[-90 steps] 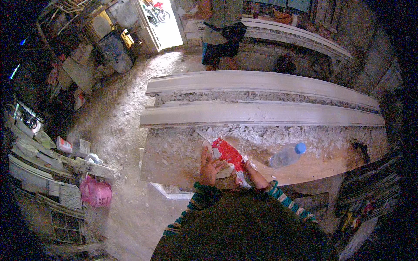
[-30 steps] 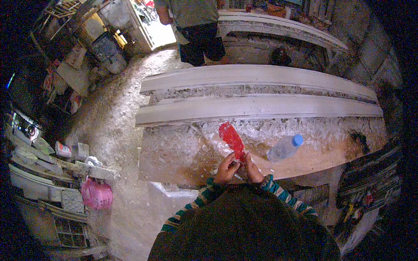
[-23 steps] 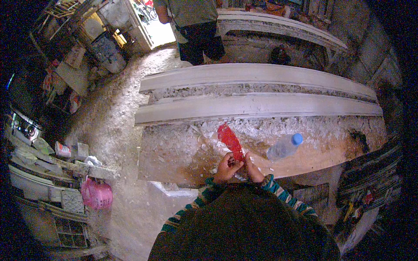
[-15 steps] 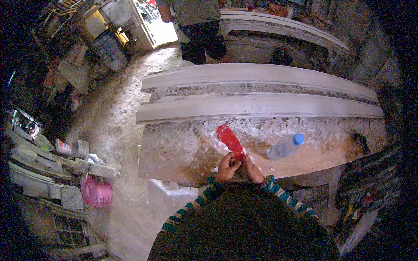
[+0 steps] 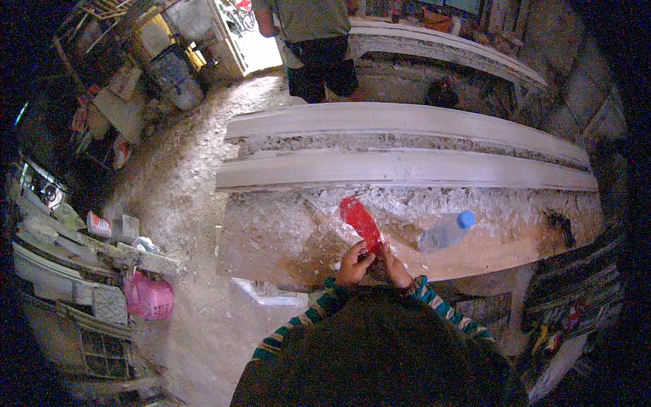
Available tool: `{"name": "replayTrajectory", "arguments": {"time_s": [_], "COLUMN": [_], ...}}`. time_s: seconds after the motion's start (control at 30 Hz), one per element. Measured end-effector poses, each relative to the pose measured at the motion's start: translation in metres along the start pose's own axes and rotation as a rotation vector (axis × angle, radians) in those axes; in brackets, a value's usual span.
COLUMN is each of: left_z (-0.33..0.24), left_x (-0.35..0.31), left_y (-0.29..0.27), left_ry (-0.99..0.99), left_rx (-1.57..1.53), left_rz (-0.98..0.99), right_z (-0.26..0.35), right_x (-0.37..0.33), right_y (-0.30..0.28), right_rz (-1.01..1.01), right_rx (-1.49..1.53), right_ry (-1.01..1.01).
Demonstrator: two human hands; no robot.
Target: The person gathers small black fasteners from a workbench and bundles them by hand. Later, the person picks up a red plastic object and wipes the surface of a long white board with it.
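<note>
A flat, elongated red piece (image 5: 359, 220) with white specks slants away from me over the workbench (image 5: 285, 251); its exact kind is unclear. My left hand (image 5: 353, 263) has its fingers closed around the near end. On the right side of that same end, my right hand (image 5: 396, 267) pinches it with thumb and fingers. To the right, a clear plastic bottle with a blue cap (image 5: 445, 232) lies on its side on the bench. White crumbs and dust lie around the red piece.
Two long white moulding strips (image 5: 407, 168) run across the bench beyond my hands. A person (image 5: 315, 41) stands at the far side by another bench with a similar strip (image 5: 447, 51). A pink basket (image 5: 149, 296) sits to the left, near stacked pieces (image 5: 68, 275). A dark brush-like thing (image 5: 561, 227) lies at right.
The whole view has shifted slightly. Both hands stay on the near end of the red piece, with barely any movement. The person at the back has moved a little.
</note>
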State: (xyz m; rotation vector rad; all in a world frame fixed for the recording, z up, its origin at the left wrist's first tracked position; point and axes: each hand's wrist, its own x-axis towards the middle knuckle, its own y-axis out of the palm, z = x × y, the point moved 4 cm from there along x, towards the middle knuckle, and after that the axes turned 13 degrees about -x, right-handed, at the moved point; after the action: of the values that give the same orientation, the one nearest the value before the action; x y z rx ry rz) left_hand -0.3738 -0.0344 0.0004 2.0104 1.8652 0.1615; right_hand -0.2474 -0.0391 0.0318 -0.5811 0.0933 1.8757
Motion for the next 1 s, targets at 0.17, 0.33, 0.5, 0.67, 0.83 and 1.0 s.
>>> {"name": "replayTrajectory", "arguments": {"time_s": [0.17, 0.33, 0.5, 0.67, 0.83, 1.0], "left_z": [0.003, 0.009, 0.021, 0.028, 0.023, 0.007], "left_x": [0.0, 0.002, 0.007, 0.008, 0.005, 0.002], "left_y": [-0.002, 0.001, -0.003, -0.007, -0.004, -0.015], "left_ry": [-0.026, 0.145, 0.34, 0.198, 0.118, 0.048], "left_rx": [-0.064, -0.037, 0.319, 0.208, -0.038, 0.092], "left_rz": [0.007, 0.215, 0.227, 0.226, 0.23, 0.153], "right_z": [-0.014, -0.025, -0.019, -0.021, -0.02, -0.026], "right_x": [0.014, 0.02, 0.017, 0.016, 0.019, 0.013], "right_y": [0.0, 0.001, 0.001, 0.001, -0.005, -0.001], "right_rz": [-0.031, 0.052, 0.027, -0.009, -0.077, 0.021], "right_rx": [-0.097, 0.245, 0.442, 0.382, 0.341, 0.404], "right_ry": [-0.101, -0.17, -0.176, -0.153, -0.233, -0.05]}}
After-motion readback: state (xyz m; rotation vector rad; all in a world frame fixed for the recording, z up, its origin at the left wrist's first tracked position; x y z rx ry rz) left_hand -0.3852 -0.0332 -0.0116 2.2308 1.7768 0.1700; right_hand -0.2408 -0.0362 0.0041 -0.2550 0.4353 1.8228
